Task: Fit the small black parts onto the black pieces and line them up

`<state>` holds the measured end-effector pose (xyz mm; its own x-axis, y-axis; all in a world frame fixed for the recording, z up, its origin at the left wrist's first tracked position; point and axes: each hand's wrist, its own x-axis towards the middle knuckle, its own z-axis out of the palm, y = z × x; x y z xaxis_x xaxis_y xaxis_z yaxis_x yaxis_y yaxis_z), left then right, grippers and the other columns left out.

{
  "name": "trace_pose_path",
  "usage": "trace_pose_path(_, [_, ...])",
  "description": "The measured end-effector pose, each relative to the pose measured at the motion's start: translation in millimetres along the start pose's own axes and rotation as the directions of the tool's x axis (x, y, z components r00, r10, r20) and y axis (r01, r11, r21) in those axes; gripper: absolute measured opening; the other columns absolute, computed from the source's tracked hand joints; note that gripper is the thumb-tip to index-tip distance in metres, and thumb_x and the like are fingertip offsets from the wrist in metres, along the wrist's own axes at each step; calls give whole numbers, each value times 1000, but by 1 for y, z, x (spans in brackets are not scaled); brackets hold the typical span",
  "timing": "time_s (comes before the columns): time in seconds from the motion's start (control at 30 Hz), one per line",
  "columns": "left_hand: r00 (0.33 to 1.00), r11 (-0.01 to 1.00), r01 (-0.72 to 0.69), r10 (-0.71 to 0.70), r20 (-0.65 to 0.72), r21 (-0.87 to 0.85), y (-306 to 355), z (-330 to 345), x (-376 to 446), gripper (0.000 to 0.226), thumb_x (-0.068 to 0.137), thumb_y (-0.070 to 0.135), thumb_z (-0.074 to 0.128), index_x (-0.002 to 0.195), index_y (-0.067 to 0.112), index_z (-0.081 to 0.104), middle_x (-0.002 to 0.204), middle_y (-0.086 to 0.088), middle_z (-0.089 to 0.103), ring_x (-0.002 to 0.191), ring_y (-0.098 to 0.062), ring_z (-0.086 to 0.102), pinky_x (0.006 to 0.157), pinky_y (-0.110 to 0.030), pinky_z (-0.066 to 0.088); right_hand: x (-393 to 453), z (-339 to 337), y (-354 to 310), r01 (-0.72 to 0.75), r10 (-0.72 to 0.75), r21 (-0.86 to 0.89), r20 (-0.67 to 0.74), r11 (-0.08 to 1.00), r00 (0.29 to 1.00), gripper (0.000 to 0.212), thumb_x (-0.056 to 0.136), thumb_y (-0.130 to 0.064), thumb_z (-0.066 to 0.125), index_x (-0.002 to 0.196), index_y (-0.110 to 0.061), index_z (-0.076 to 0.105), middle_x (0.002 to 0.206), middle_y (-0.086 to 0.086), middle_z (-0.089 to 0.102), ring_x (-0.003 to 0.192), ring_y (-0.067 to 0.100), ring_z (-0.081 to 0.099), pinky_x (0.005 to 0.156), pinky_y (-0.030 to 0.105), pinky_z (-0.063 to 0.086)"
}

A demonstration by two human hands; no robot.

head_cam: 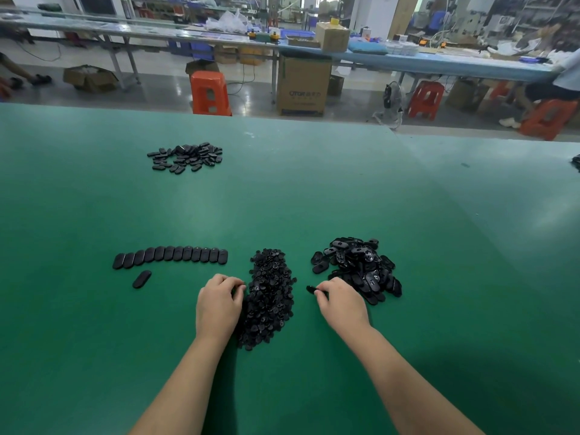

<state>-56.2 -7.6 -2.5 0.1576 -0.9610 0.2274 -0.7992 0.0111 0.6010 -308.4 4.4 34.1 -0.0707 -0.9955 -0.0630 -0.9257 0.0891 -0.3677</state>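
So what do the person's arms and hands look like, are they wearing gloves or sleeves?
No gloves. The left hand and right hand are both bare, and both forearms are bare right down to the bottom edge of the picture, so no sleeves show. No watch, bracelet or ring can be seen.

Factory assembly floor: long green worktop (282, 189) w/ heaps of black parts (270, 296), blue-topped benches (423, 62) behind, cardboard cartons (303, 84) on concrete floor, orange plastic stools (209, 93), blue bins (298, 33), machinery at far wall.
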Motion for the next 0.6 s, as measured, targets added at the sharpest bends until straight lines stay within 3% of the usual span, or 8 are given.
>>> trace_pose_path(0.07, [1000, 1000, -8, 8, -2, 9, 0, 0, 1, 8, 95, 20, 66, 94, 17, 74, 90, 7, 61, 83, -14, 55, 80, -34, 48, 2, -2, -1, -69, 64, 324, 25, 944, 998, 16, 104, -25, 53, 101, -21, 68, 89, -5, 68, 68, 9, 62, 66, 34, 56])
trace_pose_path(0.17, [1000, 998, -23, 22, 13, 51, 0, 1, 1, 8, 96, 19, 62, 92, 20, 68, 88, 8, 62, 82, -13, 54, 78, -31, 43, 0, -6, -6, -182, 125, 777, 133, 603, 983, 13, 104, -13, 53, 112, -11, 63, 93, 5, 75, 70, 11, 70, 67, 33, 62])
trace_pose_path(0.23, [999, 997, -29, 27, 21, 72, 1, 0, 1, 8, 97, 20, 60, 91, 22, 65, 87, 9, 60, 81, -12, 54, 77, -30, 41, -1, -6, -10, -208, 117, 881, 174, 424, 978, 22, 104, -9, 54, 125, -12, 56, 94, 9, 76, 75, 16, 74, 65, 29, 61])
trace_pose_path(0.3, [999, 997, -31, 29, 24, 75, 2, 0, 1, 8, 97, 20, 59, 91, 22, 63, 86, 10, 60, 80, -12, 54, 77, -30, 41, -3, -5, -12, -218, 117, 916, 189, 337, 975, 29, 103, -7, 55, 128, -20, 52, 93, 9, 78, 78, 20, 76, 65, 28, 61])
trace_pose_path(0.43, [1000, 999, -19, 18, 16, 41, 3, 0, 0, 7, 98, 20, 59, 93, 21, 63, 86, 11, 62, 78, -11, 56, 77, -31, 44, -8, 3, -11, -224, 117, 919, 196, 325, 974, 21, 103, -4, 54, 111, -23, 58, 96, 6, 78, 80, 22, 76, 66, 29, 61])
trace_pose_path(0.6, [1000, 999, 2, -2, 8, -53, 3, -3, -2, 4, 95, 16, 62, 95, 19, 66, 86, 9, 64, 78, -11, 60, 72, -32, 53, -19, 21, -7, -125, 84, 818, 94, 561, 992, 15, 103, -10, 53, 104, -19, 65, 99, -6, 77, 75, 15, 74, 68, 27, 61])
